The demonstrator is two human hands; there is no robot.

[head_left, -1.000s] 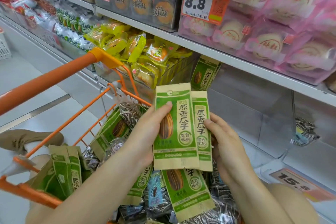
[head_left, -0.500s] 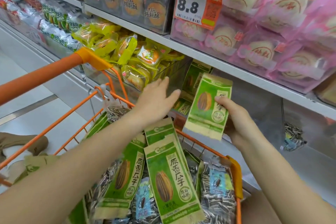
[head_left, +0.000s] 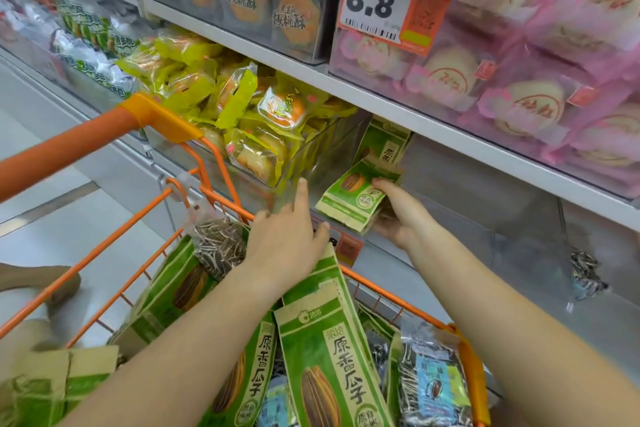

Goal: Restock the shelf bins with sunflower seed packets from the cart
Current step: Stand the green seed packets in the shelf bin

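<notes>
Right hand [head_left: 401, 215] around seed packet [head_left: 356, 198], apparently in-bin.

The flat paper sunflower seed packet [head_left: 355, 199] at the shelf was green with tan kraft borders and a brown striped seed printed on it. The wire-sided cart [head_left: 145, 116] was orange. Crinkly plastic snack bags [head_left: 242, 104] were yellow, some showing orange. The round cake wrappers [head_left: 519, 87] were pink and white. The card price tag [head_left: 391, 7] was white and orange with black digits.
</notes>
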